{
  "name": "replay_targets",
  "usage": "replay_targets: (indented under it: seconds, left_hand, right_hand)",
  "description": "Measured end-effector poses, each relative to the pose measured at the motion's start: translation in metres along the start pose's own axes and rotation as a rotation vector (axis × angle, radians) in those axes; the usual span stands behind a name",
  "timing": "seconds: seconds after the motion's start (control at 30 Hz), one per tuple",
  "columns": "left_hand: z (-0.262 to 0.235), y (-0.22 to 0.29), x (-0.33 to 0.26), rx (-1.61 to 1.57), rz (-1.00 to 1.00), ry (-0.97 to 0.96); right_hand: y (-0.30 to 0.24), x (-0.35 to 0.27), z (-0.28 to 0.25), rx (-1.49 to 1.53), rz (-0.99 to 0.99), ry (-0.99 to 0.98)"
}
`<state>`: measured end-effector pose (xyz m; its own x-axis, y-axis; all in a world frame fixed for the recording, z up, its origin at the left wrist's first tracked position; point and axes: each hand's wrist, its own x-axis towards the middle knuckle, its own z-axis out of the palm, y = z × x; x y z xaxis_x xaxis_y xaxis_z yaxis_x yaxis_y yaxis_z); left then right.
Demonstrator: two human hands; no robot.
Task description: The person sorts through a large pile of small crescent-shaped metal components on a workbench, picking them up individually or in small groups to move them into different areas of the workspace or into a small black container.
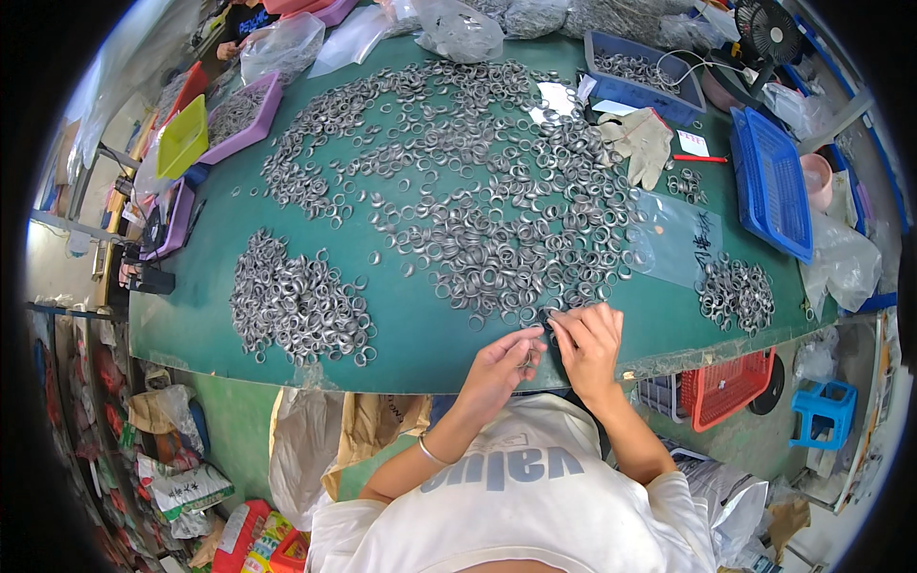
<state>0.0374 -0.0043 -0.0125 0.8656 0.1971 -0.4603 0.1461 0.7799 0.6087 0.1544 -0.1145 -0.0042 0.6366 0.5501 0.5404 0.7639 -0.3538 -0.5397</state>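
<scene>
The green worktop (pixel 420 334) carried nearly everything — a wide spread of metal rings (pixel 478 191) across its middle, a tighter heap of rings (pixel 296 306) to my left, and a smaller pile (pixel 735 294) to my right beside a clear plastic bag (pixel 673 237). A blue basket (pixel 769 181) stood at the far right, a blue bin (pixel 640 72) at the back, and a pair of work gloves (pixel 642 141) lay between them.

My hands met at the near edge of the worktop, just short of the big spread. My left hand (pixel 501 368) had its fingers curled narrow around what looked like a few rings; my right hand (pixel 587 342) pinched a small dark piece (pixel 548 323) between thumb and fingertips, held closed on it. I could not tell exactly what that piece was.

The risk, as I judged it, lay in how near the edge I worked — a ring slipping from my left fingers could have rolled off onto the floor among the bags below. My wrist might also have nudged the closest rings of the spread over the edge, and a loose pinch could have dropped the dark piece into the rings, where it would be hard to find.
</scene>
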Motion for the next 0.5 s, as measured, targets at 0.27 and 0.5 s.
replay_targets:
  seconds: [0.27,0.5]
  left_hand:
    - [0.0,-0.007,0.004,-0.02,-0.002,-0.046]
    - [-0.017,-0.006,0.003,-0.075,-0.095,-0.098]
  right_hand:
    - [-0.005,-0.015,-0.015,0.173,-0.109,-0.152]
    - [0.018,0.012,-0.028,0.176,0.114,-0.111]
